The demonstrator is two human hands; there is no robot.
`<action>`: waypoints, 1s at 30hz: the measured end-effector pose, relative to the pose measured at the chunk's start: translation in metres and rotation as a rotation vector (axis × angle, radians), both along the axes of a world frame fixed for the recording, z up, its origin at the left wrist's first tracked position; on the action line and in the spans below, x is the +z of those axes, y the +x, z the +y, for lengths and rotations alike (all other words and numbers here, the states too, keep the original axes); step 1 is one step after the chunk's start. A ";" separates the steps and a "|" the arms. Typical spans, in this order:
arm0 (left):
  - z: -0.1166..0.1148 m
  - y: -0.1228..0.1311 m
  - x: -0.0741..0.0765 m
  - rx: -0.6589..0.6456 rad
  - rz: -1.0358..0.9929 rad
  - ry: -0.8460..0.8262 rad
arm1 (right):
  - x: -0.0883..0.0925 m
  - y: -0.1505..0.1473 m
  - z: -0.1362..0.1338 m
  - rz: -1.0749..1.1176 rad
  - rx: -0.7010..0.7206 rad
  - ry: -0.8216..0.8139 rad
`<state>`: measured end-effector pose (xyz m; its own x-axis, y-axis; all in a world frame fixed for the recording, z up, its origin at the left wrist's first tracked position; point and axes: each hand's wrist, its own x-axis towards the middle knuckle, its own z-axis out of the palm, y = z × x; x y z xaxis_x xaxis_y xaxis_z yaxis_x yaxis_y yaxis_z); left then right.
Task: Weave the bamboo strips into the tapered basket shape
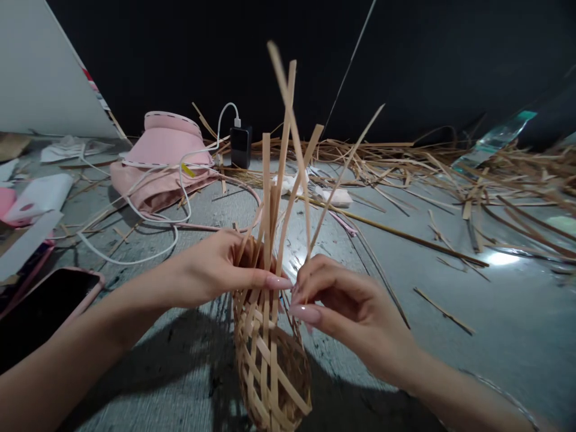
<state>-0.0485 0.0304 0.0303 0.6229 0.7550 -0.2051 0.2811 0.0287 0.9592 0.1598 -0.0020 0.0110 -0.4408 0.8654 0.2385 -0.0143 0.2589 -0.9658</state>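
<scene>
Half-woven basket [272, 366] sits lower centre btwn both hands, long axis near vertical w/ loose strips [281, 168] fanning up to frame centre; left hand [220, 270] closed round its rim from the left; right hand [346, 306] pinches one strip from the right, both equally near.

Before you, a grey concrete floor [495, 336] carries a pink sun visor [166, 150], a black charger [240, 146] with a looping white cable [135, 259], a pink-cased phone [45, 306] at your left, and loose bamboo strips [405, 159] strewn across the right.
</scene>
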 end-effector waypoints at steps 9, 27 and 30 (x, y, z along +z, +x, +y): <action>-0.005 0.006 -0.003 0.042 -0.073 -0.129 | -0.005 0.001 0.000 0.110 -0.094 -0.263; -0.001 0.009 -0.014 0.065 -0.121 -0.234 | -0.018 0.002 0.013 0.205 0.100 -0.489; -0.002 0.010 -0.013 0.089 -0.094 -0.223 | -0.017 -0.001 0.012 0.162 0.017 -0.419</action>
<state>-0.0389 0.0288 0.0172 0.5806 0.7502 -0.3165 0.1775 0.2628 0.9484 0.1589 0.0096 -0.0057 -0.4420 0.8947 -0.0638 -0.1752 -0.1559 -0.9721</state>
